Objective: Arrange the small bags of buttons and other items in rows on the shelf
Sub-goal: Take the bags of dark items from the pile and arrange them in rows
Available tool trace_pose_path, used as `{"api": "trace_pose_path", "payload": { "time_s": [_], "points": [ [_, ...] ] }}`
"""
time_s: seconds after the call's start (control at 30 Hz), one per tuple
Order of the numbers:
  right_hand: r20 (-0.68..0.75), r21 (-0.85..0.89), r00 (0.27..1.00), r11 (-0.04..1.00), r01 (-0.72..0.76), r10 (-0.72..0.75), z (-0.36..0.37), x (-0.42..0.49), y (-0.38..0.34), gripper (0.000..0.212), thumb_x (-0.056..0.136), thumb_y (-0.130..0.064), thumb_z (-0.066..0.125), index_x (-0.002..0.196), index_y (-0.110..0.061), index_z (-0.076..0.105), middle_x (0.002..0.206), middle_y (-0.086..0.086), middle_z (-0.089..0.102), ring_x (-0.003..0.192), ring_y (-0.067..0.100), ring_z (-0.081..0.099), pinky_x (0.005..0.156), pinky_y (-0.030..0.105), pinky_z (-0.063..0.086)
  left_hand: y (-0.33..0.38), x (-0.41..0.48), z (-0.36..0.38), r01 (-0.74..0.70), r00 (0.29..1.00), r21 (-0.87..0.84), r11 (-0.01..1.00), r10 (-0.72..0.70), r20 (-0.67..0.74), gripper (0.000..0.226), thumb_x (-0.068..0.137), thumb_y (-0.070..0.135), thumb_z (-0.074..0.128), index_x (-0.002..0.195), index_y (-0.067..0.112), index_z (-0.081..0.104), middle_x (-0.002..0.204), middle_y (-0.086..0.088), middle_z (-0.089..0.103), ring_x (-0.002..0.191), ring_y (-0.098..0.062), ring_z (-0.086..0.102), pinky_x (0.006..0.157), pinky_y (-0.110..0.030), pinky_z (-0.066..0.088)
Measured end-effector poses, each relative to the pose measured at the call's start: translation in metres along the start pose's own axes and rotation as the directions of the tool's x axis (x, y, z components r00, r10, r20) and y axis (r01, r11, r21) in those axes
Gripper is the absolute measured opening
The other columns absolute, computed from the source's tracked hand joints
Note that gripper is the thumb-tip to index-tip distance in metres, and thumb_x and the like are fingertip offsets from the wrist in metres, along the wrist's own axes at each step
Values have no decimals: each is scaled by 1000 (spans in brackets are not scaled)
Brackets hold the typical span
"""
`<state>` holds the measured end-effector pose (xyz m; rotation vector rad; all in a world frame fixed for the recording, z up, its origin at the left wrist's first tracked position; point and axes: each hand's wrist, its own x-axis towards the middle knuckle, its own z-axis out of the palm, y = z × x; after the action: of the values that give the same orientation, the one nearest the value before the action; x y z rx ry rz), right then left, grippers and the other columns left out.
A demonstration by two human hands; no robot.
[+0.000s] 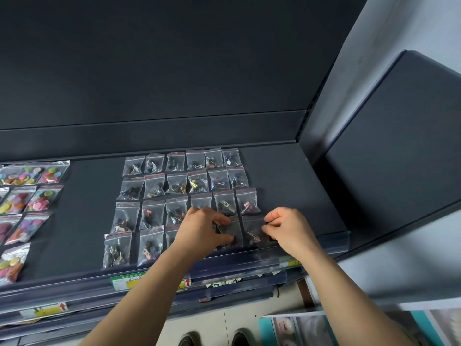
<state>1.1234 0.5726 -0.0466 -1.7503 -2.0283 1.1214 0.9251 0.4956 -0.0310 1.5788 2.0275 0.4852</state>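
- While both hands work at the near right corner of the grid of small bags [177,183], the last bag [253,231] of the near row lies between them on the shelf [84,221].
- Right hand [287,229] is nearer: its curled fingers pinch that bag's right edge.
- Left hand [202,229] pinches the neighbouring bag [230,236], just to the left.
- Long axis of the last bag runs near to far, so any squaring shift probably goes left, toward its neighbour.
- Bags of coloured buttons [37,196] lie well apart, far left.
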Motion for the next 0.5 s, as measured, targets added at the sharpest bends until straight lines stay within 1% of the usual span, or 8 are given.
{"api": "trace_pose_path", "payload": {
  "time_s": [0.2,0.33,0.43,0.5],
  "points": [
    [-36,-40,999,999,2,-3,1,0,-2,14,81,-24,75,93,-23,67,80,-12,67,73,3,64,65,21,52,-1,0,2,-6,1000,18,1000,6,1,41,74,40,77,113,32,67,112,13,62,106,-11,39,82,-21,33],
    [-38,-57,998,997,47,-50,2,-1,-3,11,82,-23,73,89,-27,66,78,-14,65,72,4,62,65,21,51,-1,2,5,-23,1000,67,997,22,5,47,72,46,76,116,35,64,117,10,55,112,-15,38,88,-22,35],
    [2,-39,994,993,109,-109,2,-3,-1,10,81,-21,74,86,-30,72,75,-15,65,67,1,58,65,19,50,-1,4,7,-33,999,115,993,28,44,47,73,51,74,117,43,61,123,9,50,116,-17,35,97,-27,35],
    [53,-57,990,989,134,-132,2,-4,0,13,80,-24,75,92,-29,75,74,-17,63,64,-2,55,61,15,43,0,4,8,-48,997,174,984,36,74,47,75,53,70,119,48,58,128,9,48,119,-18,34,101,-31,32]
  ]
}}
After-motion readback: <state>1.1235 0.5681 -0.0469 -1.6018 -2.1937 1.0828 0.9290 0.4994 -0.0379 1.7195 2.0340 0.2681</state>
